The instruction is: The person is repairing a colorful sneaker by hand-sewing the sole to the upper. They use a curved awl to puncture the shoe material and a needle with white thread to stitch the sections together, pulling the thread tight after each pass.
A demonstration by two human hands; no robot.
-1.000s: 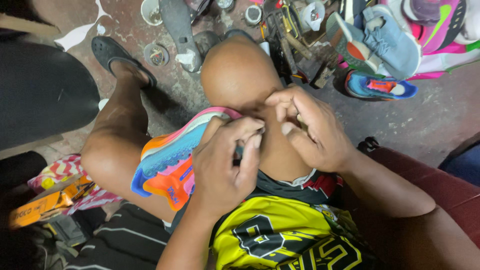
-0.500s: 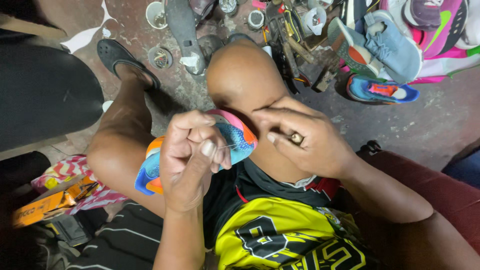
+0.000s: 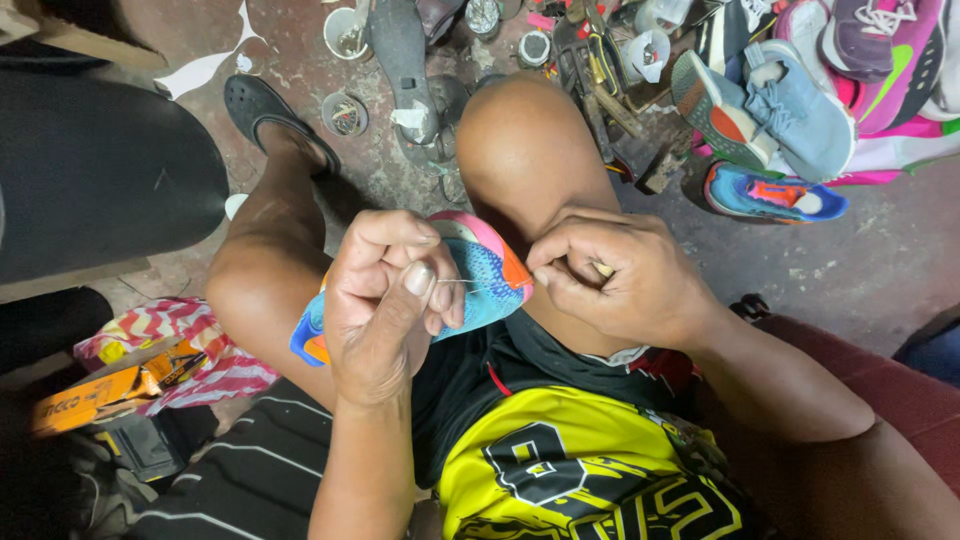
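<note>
Concrete floor (image 3: pixel 880 260), stained and littered, spreads under a seated person whose bare knees frame the work. Nearest, at 6 o'clock, lies a yellow-and-black jersey (image 3: pixel 560 470). Just above it the left hand (image 3: pixel 385 300) is curled into a closed grip around a multicoloured shoe (image 3: pixel 490 270), blue, pink and orange, held against the lap between the thighs. At 3 o'clock of the shoe the right hand (image 3: pixel 620 285) has its fingertips pinched together on a thin thread (image 3: pixel 470 284) drawn taut across to the left thumb; a needle may be in that pinch, but it is too small to tell.

Stitching looks to be mid-way: the thread runs out of the shoe's edge, so at least one pass seems made, yet how much seam remains is hidden by the hands.

Farther off, at 12 o'clock, small tins and tools (image 3: pixel 600 70) are scattered; at 2 o'clock a pale blue sneaker (image 3: pixel 790 105) rests among bright shoes. At 8 o'clock lies an orange box (image 3: pixel 110 390).
</note>
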